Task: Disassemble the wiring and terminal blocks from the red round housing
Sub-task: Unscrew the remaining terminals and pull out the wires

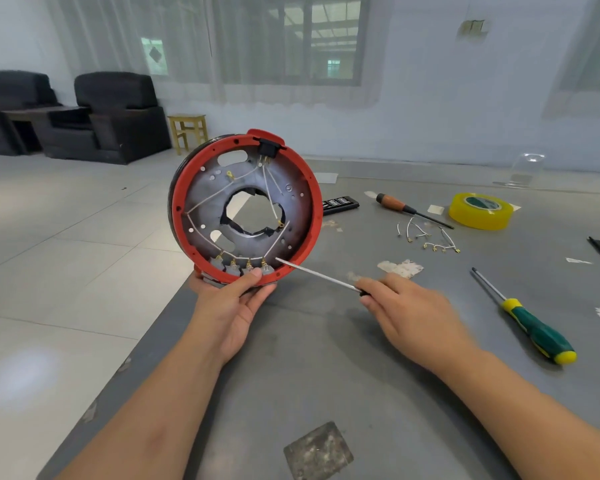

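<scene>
- Head view: the left hand (234, 299) grips the red round plastic housing (245, 207) by its lower rim, thumb curled over the edge, holding it upright above the near-left corner of the grey table (326, 358).
- Inside the housing, thin white wires (201, 232) run across a grey metal plate with a ragged central hole, down to a row of grey terminal blocks (242, 266) with brass tabs along the bottom rim — just above the thumb.
- A black connector block (267, 148) sits at the top of the rim.
- The right hand (407, 308) pinches a thin-shafted metal screwdriver (317, 276) by its dark handle; the tip reaches the housing's lower right rim, just beside the terminal blocks.
- On the table well to the right lie loose white wires with brass ends (430, 239), a brown-handled screwdriver (407, 209), a roll of yellow tape (480, 211) and a green-and-yellow-handled screwdriver (530, 323).
- A black bit case (340, 205) shows behind the housing's right edge.
- Beyond the table — a tiled floor, dark armchairs (116, 116) and a small yellow wooden stool (187, 129).
</scene>
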`<state>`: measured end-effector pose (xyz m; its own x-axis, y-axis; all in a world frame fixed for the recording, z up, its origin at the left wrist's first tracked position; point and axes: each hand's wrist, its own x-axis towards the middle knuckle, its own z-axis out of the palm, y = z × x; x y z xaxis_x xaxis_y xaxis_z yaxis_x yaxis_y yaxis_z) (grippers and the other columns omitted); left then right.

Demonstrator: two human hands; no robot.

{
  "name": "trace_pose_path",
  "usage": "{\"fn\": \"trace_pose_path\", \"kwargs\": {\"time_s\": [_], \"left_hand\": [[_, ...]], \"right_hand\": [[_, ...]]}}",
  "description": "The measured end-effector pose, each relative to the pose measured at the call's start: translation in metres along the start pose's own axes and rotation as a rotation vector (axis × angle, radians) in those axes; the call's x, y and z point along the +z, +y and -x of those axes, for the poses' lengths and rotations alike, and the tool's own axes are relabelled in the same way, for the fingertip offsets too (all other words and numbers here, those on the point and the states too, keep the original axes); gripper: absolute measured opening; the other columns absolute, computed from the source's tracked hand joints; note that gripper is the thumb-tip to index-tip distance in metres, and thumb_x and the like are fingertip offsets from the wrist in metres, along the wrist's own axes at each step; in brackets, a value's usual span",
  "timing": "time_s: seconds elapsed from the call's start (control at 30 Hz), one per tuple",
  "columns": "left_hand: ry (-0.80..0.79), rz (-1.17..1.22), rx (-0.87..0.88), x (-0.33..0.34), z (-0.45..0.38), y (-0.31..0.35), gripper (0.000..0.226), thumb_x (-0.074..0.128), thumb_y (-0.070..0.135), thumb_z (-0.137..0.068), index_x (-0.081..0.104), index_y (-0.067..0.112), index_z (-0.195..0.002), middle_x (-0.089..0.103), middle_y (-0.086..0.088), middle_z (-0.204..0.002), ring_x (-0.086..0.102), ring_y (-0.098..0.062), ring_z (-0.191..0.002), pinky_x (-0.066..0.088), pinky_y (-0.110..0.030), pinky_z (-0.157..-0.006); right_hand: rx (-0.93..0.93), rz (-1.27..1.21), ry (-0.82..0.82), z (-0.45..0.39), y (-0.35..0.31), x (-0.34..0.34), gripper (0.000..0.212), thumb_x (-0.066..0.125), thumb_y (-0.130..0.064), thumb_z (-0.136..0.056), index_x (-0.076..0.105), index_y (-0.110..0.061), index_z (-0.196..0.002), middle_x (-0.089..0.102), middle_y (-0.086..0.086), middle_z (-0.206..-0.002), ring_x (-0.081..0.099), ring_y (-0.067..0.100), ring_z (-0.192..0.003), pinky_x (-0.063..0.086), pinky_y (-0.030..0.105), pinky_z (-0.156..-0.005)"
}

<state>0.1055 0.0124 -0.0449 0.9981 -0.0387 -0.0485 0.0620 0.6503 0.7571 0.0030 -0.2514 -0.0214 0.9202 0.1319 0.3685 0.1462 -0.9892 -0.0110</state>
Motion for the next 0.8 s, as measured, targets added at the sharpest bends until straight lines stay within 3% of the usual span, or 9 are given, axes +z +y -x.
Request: {"fn": "trace_pose_path", "kwargs": {"time_s": [0.2, 0.37, 0.53, 0.67, 0.8], "left_hand": [[-0.038, -0.067, -0.020, 0.001, 0.001, -0.002, 0.086, 0.069, -0.020, -0.086, 0.036, 0.029, -0.148, 0.068, -0.023, -0.133, 0.075, -0.042, -0.107, 0.062, -0.054, -0.090], [-0.051, -0.097, -0.050, 0.002, 0.002, -0.001, 0.087, 0.069, -0.020, -0.086, 0.037, 0.030, -0.149, 0.066, -0.022, -0.136, 0.075, -0.041, -0.107, 0.062, -0.052, -0.090], [-0.050, -0.106, -0.056, 0.003, 0.003, -0.001, 0.085, 0.069, -0.022, -0.085, 0.039, 0.030, -0.145, 0.065, -0.022, -0.137, 0.075, -0.042, -0.106, 0.064, -0.051, -0.087], [-0.052, -0.097, -0.063, 0.003, 0.003, -0.001, 0.084, 0.069, -0.023, -0.084, 0.041, 0.030, -0.143, 0.064, -0.021, -0.138, 0.076, -0.042, -0.105, 0.065, -0.049, -0.084], [-0.054, -0.098, -0.060, 0.003, 0.003, -0.002, 0.084, 0.069, -0.023, -0.084, 0.040, 0.029, -0.144, 0.065, -0.022, -0.137, 0.076, -0.042, -0.104, 0.065, -0.050, -0.084]], "right_hand": [[-0.039, 0.019, 0.015, 0.000, 0.008, -0.011, 0.037, 0.040, -0.044, -0.104, 0.059, -0.038, -0.136, 0.068, -0.008, -0.104, 0.065, 0.022, -0.095, 0.054, 0.038, -0.065], [-0.069, -0.002, 0.095, -0.001, 0.011, -0.010, 0.027, 0.056, -0.035, -0.100, 0.068, -0.034, -0.124, 0.069, -0.006, -0.094, 0.066, 0.025, -0.084, 0.049, 0.033, -0.057], [-0.099, 0.012, 0.146, -0.006, 0.011, -0.010, 0.027, 0.053, -0.035, -0.101, 0.072, -0.034, -0.120, 0.069, -0.006, -0.090, 0.067, 0.026, -0.082, 0.050, 0.032, -0.054], [-0.106, 0.010, 0.100, -0.009, 0.011, -0.017, 0.029, 0.055, -0.036, -0.098, 0.072, -0.036, -0.121, 0.070, -0.003, -0.095, 0.069, 0.030, -0.089, 0.054, 0.035, -0.060], [-0.131, 0.032, 0.014, -0.013, 0.011, -0.026, 0.038, 0.042, -0.044, -0.101, 0.062, -0.045, -0.133, 0.068, -0.008, -0.107, 0.067, 0.025, -0.098, 0.040, 0.026, -0.068]]}}
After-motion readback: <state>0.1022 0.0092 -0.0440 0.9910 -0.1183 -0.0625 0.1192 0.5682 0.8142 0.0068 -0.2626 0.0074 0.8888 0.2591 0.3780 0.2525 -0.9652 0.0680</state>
